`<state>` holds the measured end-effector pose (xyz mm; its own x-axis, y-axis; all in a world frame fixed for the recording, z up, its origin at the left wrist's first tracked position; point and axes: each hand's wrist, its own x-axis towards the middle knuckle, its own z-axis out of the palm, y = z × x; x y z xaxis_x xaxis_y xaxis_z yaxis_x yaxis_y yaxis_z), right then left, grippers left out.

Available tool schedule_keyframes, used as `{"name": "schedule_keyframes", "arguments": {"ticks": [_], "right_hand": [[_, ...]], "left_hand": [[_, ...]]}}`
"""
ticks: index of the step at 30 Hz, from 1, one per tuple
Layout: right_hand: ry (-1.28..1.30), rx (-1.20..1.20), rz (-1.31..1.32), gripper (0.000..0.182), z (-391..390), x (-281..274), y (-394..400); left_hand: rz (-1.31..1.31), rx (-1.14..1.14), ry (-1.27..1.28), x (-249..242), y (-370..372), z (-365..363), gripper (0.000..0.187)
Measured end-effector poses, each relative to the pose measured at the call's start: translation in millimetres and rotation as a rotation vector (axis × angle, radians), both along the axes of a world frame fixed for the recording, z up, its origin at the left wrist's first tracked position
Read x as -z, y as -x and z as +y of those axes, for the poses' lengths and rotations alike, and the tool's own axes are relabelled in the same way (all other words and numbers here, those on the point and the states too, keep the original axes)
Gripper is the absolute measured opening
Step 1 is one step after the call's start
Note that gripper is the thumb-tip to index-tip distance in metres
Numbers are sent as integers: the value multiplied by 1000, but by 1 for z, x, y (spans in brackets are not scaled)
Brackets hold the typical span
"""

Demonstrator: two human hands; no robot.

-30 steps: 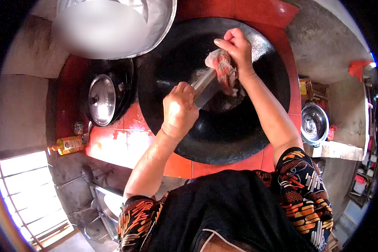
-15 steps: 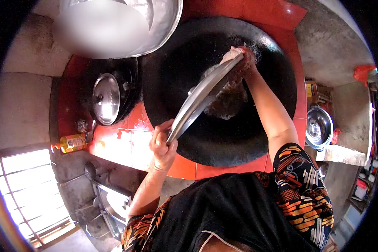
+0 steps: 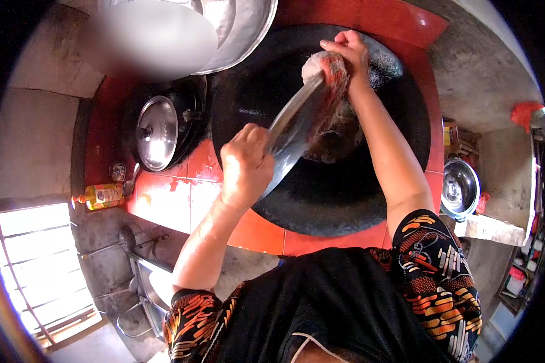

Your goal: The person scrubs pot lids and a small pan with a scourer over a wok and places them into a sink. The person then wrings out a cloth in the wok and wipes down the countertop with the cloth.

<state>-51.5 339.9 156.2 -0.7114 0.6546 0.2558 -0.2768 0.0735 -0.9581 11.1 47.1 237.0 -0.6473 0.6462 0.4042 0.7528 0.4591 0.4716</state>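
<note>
Black wok (image 3: 339, 202), murky water (image 3: 332, 147) inside, tilted lid (image 3: 286, 162) above

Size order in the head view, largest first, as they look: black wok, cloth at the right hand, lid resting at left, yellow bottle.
1. Black wok
2. Cloth and resting lid: unranked; the cloth is crumpled and partly covered.
3. Yellow bottle

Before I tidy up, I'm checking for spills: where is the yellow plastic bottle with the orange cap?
In the head view, the yellow plastic bottle is at the left edge of the red tiled counter, below and left of the round shiny metal lid.
</note>
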Motion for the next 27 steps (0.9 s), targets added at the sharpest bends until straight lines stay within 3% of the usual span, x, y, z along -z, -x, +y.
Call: {"name": "schedule_keyframes", "arguments": {"ticks": [2,4,8,11,13,15,16,18,20,22,25,27], "right_hand": [[284,-144,-6,37,5,7,0],[406,-245,29,32,26,64,20],[635,-70,-200,25,-8,82,26],[800,79,-375,32,-37,95,27],[854,145,-351,38,-63,129,22],[320,21,-704,39,-78,154,6],[-271,-146,-1017,37,-87,151,-8],[-310,-285,-719,34,-109,172,-41],[-607,-283,-718,34,-111,198,-54],[-1179,-126,-984,35,-90,225,-60],[-1174,117,-1205,37,-67,278,-80],[-1338,-91,-1034,38,-51,337,-103]], "left_hand": [[2,15,-54,-6,-7,-13,19],[-6,-50,75,-13,-17,-34,20],[-37,-162,-99,-5,-38,-63,16],[14,-292,-140,4,-48,-84,25],[107,-388,-140,-3,-51,-88,33],[35,-515,-252,6,-55,-108,41],[-17,-608,-286,0,-57,-109,41],[-227,-738,-511,-8,-58,-112,41],[-318,-779,-595,-15,-55,-113,40],[-367,-772,-698,-12,-50,-116,40],[-313,-732,-623,11,-38,-106,47],[-247,-656,-497,38,-27,-102,52]]}}
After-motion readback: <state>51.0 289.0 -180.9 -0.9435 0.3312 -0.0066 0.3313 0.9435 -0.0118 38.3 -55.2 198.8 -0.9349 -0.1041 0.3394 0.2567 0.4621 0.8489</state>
